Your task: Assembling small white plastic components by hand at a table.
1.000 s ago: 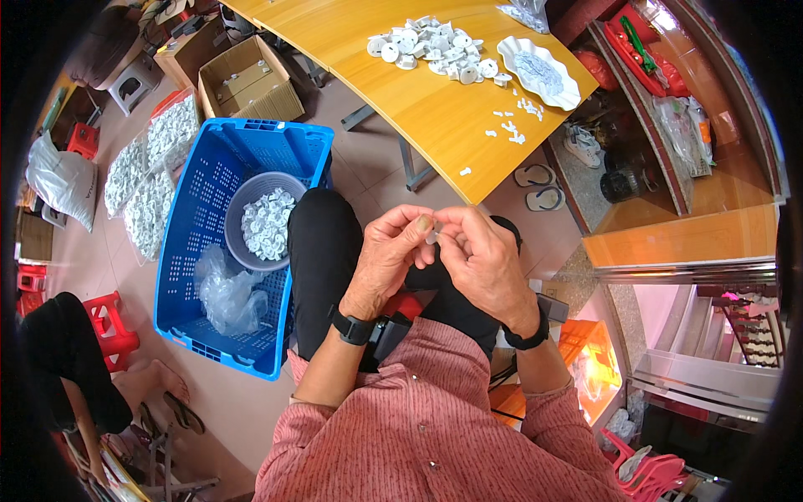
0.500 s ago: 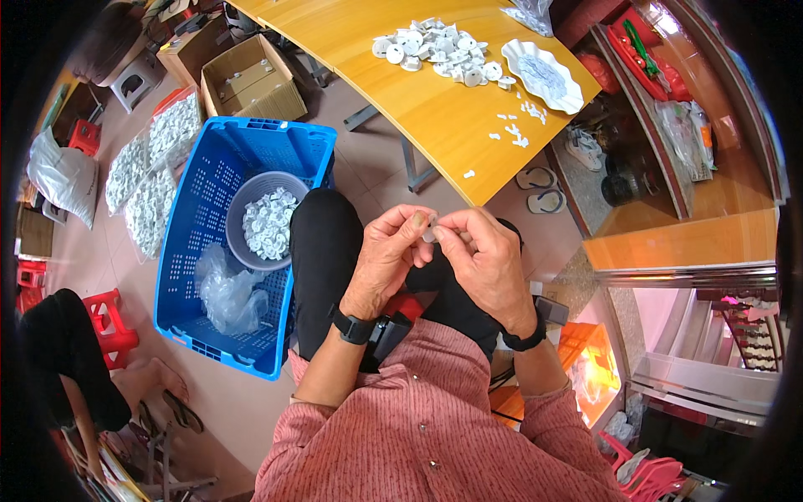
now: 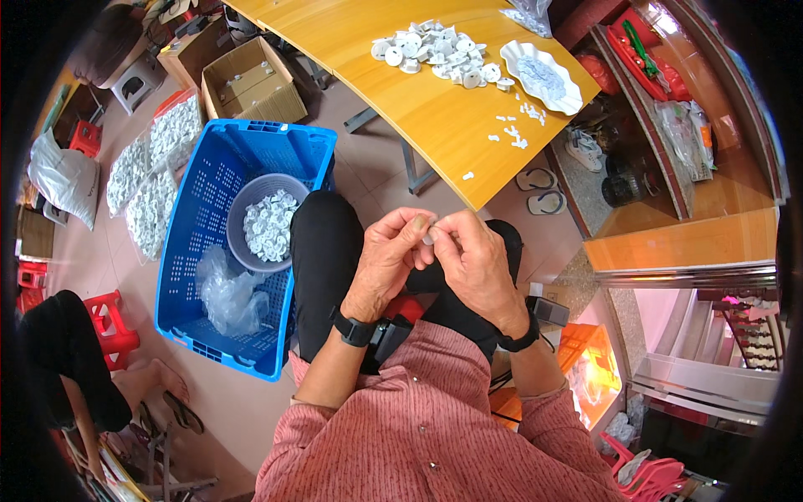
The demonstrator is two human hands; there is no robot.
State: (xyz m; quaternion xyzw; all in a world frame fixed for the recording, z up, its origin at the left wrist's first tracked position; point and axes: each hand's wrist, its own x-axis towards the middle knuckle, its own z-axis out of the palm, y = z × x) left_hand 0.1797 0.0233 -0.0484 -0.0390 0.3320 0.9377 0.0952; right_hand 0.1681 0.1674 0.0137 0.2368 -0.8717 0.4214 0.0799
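Observation:
Above my lap, my left hand [image 3: 390, 253] and my right hand [image 3: 480, 261] meet at the fingertips. Between them they pinch a small whitish plastic part [image 3: 428, 238]; the fingers hide most of it. Beyond my hands, on the wooden table [image 3: 427, 117], lies a pile of white round plastic pieces [image 3: 442, 43] with stems. A scalloped white dish [image 3: 573, 99] beside the pile holds many tiny pale bits, and more tiny white pieces [image 3: 514, 134] are scattered near it. Left of my knee, a grey bowl [image 3: 237, 219] is filled with similar white parts.
The bowl sits inside a blue crate [image 3: 188, 276] with a clear plastic bag [image 3: 226, 293]. Bags of white parts [image 3: 150, 201] and a cardboard box [image 3: 284, 96] stand on the floor farther left. Another person's leg [image 3: 134, 385] shows at the lower left. Shelves [image 3: 644, 151] flank the right.
My right hand has shifted slightly left and its fingers have closed in over the small part. My left hand stays nearly in place.

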